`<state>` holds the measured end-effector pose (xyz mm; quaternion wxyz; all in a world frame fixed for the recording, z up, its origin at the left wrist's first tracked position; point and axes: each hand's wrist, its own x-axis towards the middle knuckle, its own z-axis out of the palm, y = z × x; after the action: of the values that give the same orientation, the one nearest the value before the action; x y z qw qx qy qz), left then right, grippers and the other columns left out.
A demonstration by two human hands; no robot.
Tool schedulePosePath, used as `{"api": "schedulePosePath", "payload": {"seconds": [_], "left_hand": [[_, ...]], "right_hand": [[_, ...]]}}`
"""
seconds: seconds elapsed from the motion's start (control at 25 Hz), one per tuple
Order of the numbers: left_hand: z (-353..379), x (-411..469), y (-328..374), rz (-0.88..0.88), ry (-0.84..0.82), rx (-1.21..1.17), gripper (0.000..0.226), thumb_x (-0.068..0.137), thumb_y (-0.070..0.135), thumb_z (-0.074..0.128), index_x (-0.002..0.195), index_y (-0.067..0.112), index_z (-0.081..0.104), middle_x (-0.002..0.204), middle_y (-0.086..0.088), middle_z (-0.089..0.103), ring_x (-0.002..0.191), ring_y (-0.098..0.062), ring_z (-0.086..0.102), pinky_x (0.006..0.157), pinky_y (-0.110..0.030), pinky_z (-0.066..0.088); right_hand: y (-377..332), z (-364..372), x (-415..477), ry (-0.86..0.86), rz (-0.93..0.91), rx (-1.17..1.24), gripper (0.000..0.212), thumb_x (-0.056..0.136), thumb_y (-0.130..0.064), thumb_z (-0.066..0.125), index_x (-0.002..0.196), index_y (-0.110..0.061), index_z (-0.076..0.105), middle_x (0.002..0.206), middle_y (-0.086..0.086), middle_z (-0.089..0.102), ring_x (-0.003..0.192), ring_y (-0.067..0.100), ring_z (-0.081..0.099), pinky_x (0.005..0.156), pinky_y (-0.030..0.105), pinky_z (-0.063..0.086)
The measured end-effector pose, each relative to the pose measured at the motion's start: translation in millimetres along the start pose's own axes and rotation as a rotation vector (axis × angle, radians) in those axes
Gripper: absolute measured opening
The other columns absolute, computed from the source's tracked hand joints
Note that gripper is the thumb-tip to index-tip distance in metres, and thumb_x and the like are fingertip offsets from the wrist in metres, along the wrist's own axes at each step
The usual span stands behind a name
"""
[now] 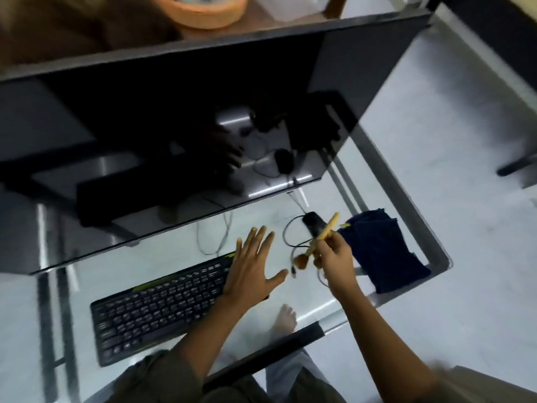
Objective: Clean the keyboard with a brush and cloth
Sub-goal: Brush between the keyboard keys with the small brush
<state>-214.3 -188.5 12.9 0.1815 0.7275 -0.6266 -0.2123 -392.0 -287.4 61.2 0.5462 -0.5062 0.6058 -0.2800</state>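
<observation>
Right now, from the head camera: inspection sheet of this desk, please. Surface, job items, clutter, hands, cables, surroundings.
Surface: glass desk, see-through, floor visible below.
Job's things: black keyboard flat at front left; brush held above the desk; dark blue cloth heaped at the desk's right edge.
Clutter: black mouse behind the brush.
Hands: left hand open, fingers spread over the keyboard's right end, contact unclear; right hand grips the brush handle, bristles pointing down-left.
Cables: black cable looped beside the mouse; grey cable trailing behind the keyboard.
Surroundings: dark monitor behind; bare foot under the glass.
</observation>
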Motion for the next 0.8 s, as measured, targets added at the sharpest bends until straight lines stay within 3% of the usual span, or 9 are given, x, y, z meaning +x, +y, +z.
{"api": "schedulePosePath", "payload": {"seconds": [0.16,0.24,0.36,0.56,0.68,0.8], "left_hand": [[-53,-82,-83,-0.127,0.029,0.035,0.103,0.078,0.083,0.05,0.157,0.025,0.02,0.168,0.003,0.009,0.155,-0.018,0.0,0.125,-0.052,0.004],[-72,-129,-124,-0.213,0.055,0.044,0.106,0.075,0.084,0.05,0.157,0.022,0.02,0.167,0.002,0.012,0.155,-0.018,0.002,0.125,-0.052,0.007],[-89,-199,-179,-0.384,0.116,-0.003,0.11,0.071,0.08,0.059,0.154,0.019,0.023,0.164,-0.001,0.021,0.154,-0.022,0.009,0.125,-0.052,0.011],[-79,-273,-237,-0.566,0.126,-0.084,0.126,0.065,0.085,0.061,0.157,0.015,0.01,0.166,-0.007,0.016,0.155,-0.024,0.006,0.125,-0.05,0.007],[-60,-286,-251,-0.571,0.05,-0.023,0.126,0.066,0.092,0.051,0.158,0.016,0.012,0.167,-0.006,0.011,0.155,-0.024,0.0,0.125,-0.052,0.006],[-46,-288,-254,-0.54,0.018,0.053,0.112,0.073,0.091,0.043,0.157,0.018,0.025,0.166,-0.009,0.016,0.155,-0.028,0.005,0.123,-0.058,0.013]], "right_hand": [[-7,104,-55,-0.254,-0.091,0.03,0.001,0.082,-0.004,0.059,0.083,-0.004,0.06,0.074,0.012,0.067,0.063,0.022,0.061,0.056,0.03,0.05],[0,153,-79,-0.333,-0.088,0.026,0.008,0.086,0.004,0.061,0.091,0.001,0.056,0.08,0.017,0.067,0.064,0.018,0.064,0.056,0.029,0.052],[11,220,-113,-0.477,-0.104,-0.029,0.01,0.089,0.011,0.06,0.094,0.004,0.055,0.078,0.007,0.071,0.066,0.02,0.069,0.055,0.027,0.054],[24,287,-156,-0.566,-0.172,-0.203,0.013,0.086,-0.008,0.075,0.099,-0.01,0.077,0.086,0.002,0.078,0.079,0.02,0.076,0.069,0.038,0.062],[32,300,-172,-0.566,-0.225,-0.312,0.015,0.084,-0.019,0.079,0.099,-0.019,0.08,0.094,-0.008,0.078,0.088,0.007,0.074,0.083,0.028,0.059],[36,299,-179,-0.663,-0.246,-0.556,0.019,0.086,-0.027,0.077,0.105,-0.023,0.078,0.1,-0.013,0.077,0.088,0.001,0.072,0.085,0.025,0.058]]}}
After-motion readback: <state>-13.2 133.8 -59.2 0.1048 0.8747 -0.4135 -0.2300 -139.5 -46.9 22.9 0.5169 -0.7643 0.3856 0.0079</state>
